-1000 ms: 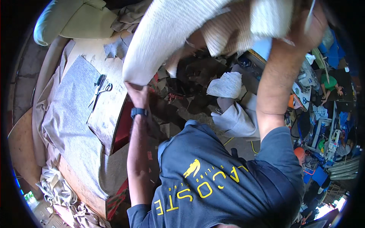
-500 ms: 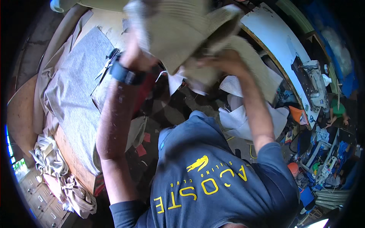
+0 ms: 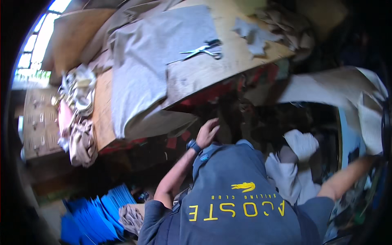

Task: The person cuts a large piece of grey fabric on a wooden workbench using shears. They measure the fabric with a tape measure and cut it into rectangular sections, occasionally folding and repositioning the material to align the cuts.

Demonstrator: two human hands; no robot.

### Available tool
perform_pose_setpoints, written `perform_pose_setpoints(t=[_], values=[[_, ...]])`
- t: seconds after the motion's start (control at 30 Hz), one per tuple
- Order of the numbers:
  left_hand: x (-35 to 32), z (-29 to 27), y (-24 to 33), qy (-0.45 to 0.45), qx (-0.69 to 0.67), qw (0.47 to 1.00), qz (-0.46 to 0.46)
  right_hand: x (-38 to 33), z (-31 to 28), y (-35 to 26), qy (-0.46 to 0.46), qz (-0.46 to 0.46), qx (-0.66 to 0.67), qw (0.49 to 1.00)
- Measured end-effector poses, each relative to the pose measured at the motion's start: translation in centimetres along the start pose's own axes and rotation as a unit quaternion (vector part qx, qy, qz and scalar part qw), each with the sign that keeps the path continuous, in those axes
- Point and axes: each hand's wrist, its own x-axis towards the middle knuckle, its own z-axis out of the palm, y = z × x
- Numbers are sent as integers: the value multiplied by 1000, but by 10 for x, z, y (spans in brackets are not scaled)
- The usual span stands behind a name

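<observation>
My left hand (image 3: 209, 132) hangs in front of my body below the table's edge, fingers loosely stretched, nothing seen in it. My right forearm (image 3: 347, 179) reaches out to the right, and its hand is lost in the dark rim of the picture. Right above that wrist hangs a ribbed beige fabric piece (image 3: 371, 126), joined or overlapping with a long pale sheet of material (image 3: 322, 87). Whether my right hand grips it cannot be made out. On the table a pair of large metal scissors (image 3: 202, 50) lies at the edge of a grey cloth (image 3: 143, 61).
The wooden table (image 3: 204, 75) runs across the front, with grey scraps (image 3: 255, 36) and bunched brown cloth (image 3: 286, 24) on it. White fabric (image 3: 302, 145) is heaped to my right. Blue sheets (image 3: 98, 214) are stacked at the lower left, below a drawer cabinet (image 3: 41, 122).
My view has swung left. The beige pieces that were up before me between both hands are gone from there; my left hand has dropped and my right arm has swung out right.
</observation>
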Motion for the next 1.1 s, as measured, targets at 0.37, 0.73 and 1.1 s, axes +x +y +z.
perform_pose_setpoints(t=[0.37, 0.73, 1.1], values=[[-153, -28, -179, 231, -115, 924, -281, -304, 120, -370, -261, -205, 253, 909], [-162, -185, -156, 431, -49, 883, -177, -591, 194, -792, -535, -442, 139, 707], [-162, -476, -209, 506, 207, 760, -352, -579, 13, -857, -628, -325, 467, 531]])
